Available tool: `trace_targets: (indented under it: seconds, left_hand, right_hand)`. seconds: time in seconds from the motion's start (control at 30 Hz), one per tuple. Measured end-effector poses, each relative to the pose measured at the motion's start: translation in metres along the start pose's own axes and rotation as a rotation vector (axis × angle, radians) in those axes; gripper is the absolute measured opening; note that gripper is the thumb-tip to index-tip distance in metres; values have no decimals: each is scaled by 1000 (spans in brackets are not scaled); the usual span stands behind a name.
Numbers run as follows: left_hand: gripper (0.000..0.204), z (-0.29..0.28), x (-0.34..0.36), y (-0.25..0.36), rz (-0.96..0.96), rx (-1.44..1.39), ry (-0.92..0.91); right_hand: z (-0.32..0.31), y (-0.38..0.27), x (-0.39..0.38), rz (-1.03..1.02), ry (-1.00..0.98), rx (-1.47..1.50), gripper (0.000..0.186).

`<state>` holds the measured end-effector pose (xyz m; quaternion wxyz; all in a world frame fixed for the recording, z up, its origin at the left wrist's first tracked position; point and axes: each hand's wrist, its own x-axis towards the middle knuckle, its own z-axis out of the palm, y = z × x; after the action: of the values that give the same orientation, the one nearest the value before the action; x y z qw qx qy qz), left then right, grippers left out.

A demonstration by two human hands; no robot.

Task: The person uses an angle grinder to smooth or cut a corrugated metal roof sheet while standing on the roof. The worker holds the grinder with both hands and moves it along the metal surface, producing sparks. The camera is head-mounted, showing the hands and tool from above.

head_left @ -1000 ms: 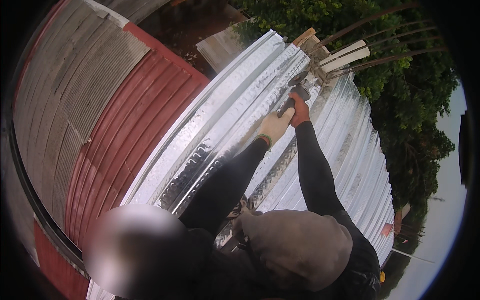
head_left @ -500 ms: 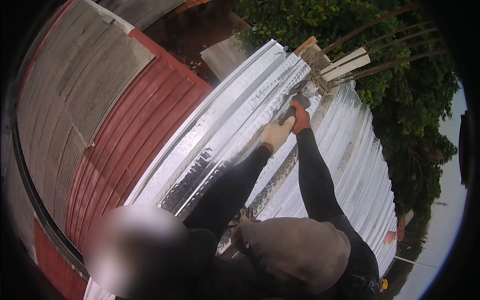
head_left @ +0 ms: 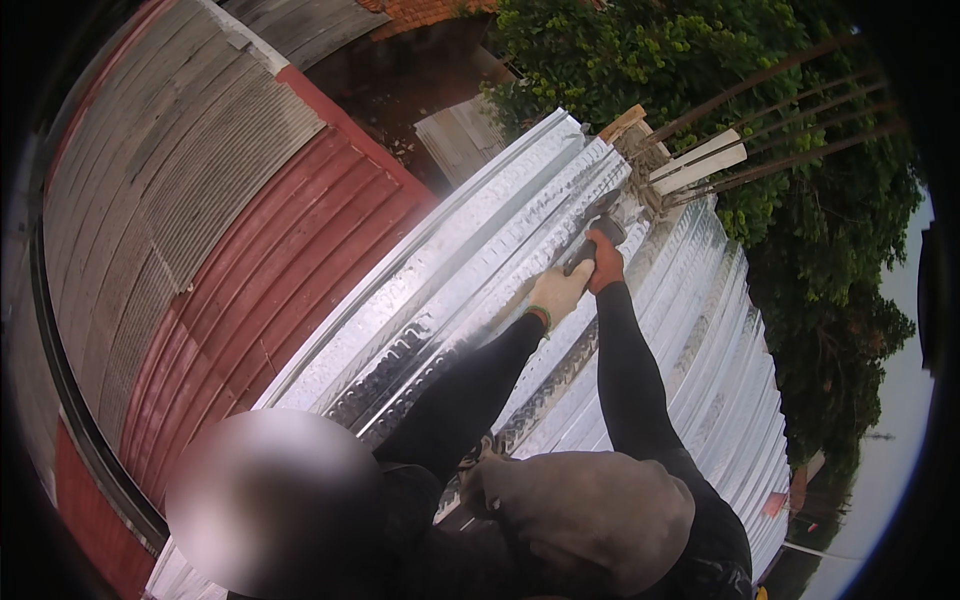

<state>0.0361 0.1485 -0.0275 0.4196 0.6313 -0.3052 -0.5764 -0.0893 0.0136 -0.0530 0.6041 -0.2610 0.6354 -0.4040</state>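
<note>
My left hand (head_left: 557, 291), in a cream glove, is closed round the rear of a dark angle grinder (head_left: 607, 229). My right hand (head_left: 605, 262), in an orange glove, grips the grinder farther forward, near its head. Its disc (head_left: 603, 204) lies close over a corrugated silver metal sheet (head_left: 500, 258), just left of a notch round a concrete post stub (head_left: 648, 160). I cannot tell whether the disc touches the metal. Part of the grinder's body is hidden by my fingers.
Rusty rebars (head_left: 770, 72) stick out from the post, beside a pale board (head_left: 700, 162). Leafy trees (head_left: 800, 260) stand beyond. Left and lower lie a red metal roof (head_left: 290, 240) and grey corrugated roofing (head_left: 190, 130). My brown-clad knee (head_left: 590, 510) rests near the sheets.
The view has shifted, so the post, sheets and grinder sit slightly lower in the picture. Both my hands keep their hold on the grinder near the same spot.
</note>
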Motion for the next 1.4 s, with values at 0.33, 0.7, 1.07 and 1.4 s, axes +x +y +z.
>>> trace_targets:
  seconds: [0.33,0.7,1.07,1.4]
  left_hand:
    - [86,4,5,-4,4,-33,-9]
    - [87,4,9,-5,0,-35,10]
    - [77,5,10,-3,51,-136,-58]
    - [78,3,-1,8,55,14,-54]
  right_hand:
    - [-2,2,5,-5,-1,19,36]
    - [2,0,9,17,-16,-2,33]
    - [3,-2,9,-4,-49,-1,36]
    - [-5,-1,14,-9,-57,6,38]
